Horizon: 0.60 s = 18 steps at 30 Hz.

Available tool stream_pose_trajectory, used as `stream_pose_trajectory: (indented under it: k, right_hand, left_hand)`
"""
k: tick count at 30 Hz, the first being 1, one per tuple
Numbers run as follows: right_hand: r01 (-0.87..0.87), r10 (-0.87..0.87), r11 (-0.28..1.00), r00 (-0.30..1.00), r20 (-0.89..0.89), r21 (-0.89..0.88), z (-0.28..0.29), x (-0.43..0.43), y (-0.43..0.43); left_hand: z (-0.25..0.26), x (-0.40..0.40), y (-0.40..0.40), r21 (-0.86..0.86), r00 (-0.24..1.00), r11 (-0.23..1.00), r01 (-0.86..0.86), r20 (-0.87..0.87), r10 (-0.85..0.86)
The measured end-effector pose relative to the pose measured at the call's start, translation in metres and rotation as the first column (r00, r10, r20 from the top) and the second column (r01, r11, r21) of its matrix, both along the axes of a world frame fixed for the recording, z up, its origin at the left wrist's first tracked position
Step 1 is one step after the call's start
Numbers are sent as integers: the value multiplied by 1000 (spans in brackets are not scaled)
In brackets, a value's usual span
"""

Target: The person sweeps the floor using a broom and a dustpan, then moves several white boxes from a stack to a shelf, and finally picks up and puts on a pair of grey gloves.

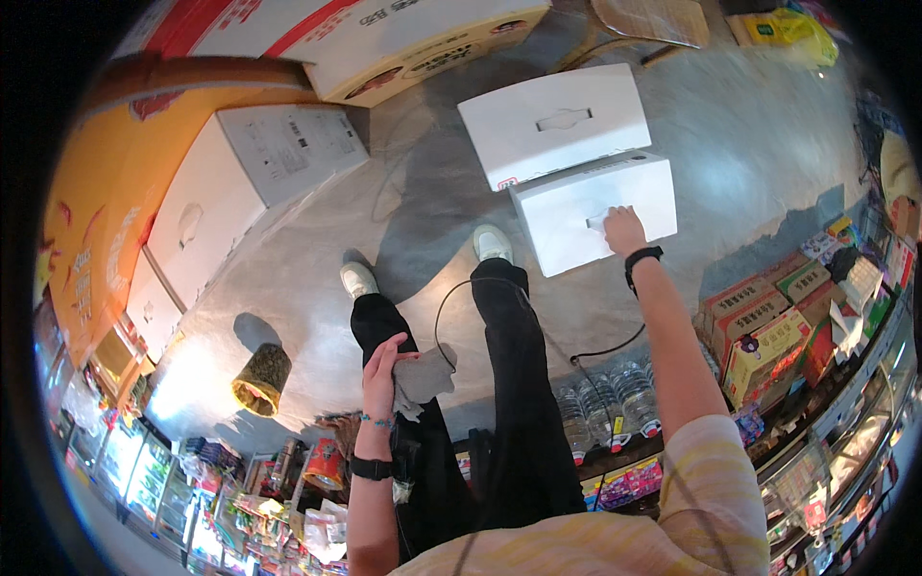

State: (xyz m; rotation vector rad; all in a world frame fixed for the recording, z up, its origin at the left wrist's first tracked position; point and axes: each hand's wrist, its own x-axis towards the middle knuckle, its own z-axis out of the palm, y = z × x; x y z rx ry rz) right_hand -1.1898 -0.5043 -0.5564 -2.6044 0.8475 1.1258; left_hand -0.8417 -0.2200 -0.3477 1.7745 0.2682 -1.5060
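My right hand (624, 229) is at the handle slot in the near face of a white cardboard box (562, 230) on the floor, its fingertips at the slot's edge; whether they hook inside is hard to tell. Just behind this box stands another white cardboard box (598, 101) with a handle slot. My left hand (383, 374) holds a grey cloth (423, 378) in front of my left leg, well away from the boxes. A thin black cable loops between my hands.
White boxes (209, 201) stand at the left beside an orange panel (108, 223). A waste bin (263, 378) stands at lower left. Bottled water packs (612, 396) and stacked cartons (771, 338) line the lower right. A wooden stool (652, 21) is at the top.
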Motion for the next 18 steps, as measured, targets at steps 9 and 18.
stream_pose_trajectory:
  k: [9, 18]
  right_hand:
    - [-29, -2, 978, 989, 147, 208, 126, 33, 23]
    - [53, -115, 970, 961, 251, 239, 346, 205, 88]
  left_hand:
    - [13, 35, 34, -22, 981, 983, -183, -68, 181]
    - [62, 144, 87, -241, 943, 913, -329, -29, 332]
